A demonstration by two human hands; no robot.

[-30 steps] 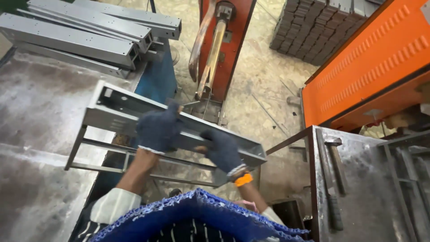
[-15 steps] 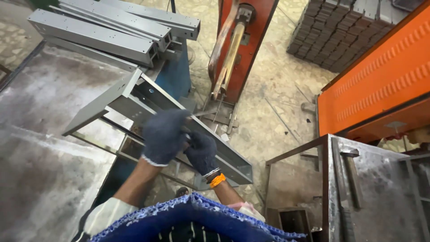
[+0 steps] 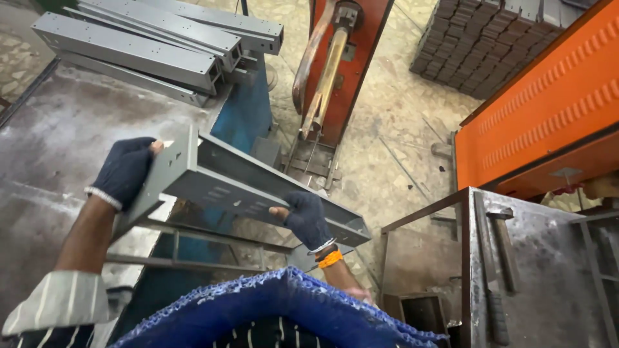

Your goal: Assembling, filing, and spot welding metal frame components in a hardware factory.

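Your left hand (image 3: 124, 171), dark glove, grips end of grey metal channel (image 3: 258, 191). Your right hand (image 3: 308, 218), gloved too, orange band at wrist, clasps channel's lower edge near its middle. Channel held tilted in air, over edge of steel desk (image 3: 45, 161), beside blue frame. More grey channels (image 3: 148, 45) stacked at desk's far end. Orange machine (image 3: 548, 109) at right; hammer (image 3: 503, 248) on right desk.

Even, diffuse daylight fills the scene, bright enough to read detail everywhere, with only soft shadows under the grey metal channel (image 3: 258, 193). The steel tabletop (image 3: 58, 167) shows pale, washed-out glare. Wide-angle distortion bends lines toward the edges. The blue apron (image 3: 271, 312) nearest the lens is slightly soft.
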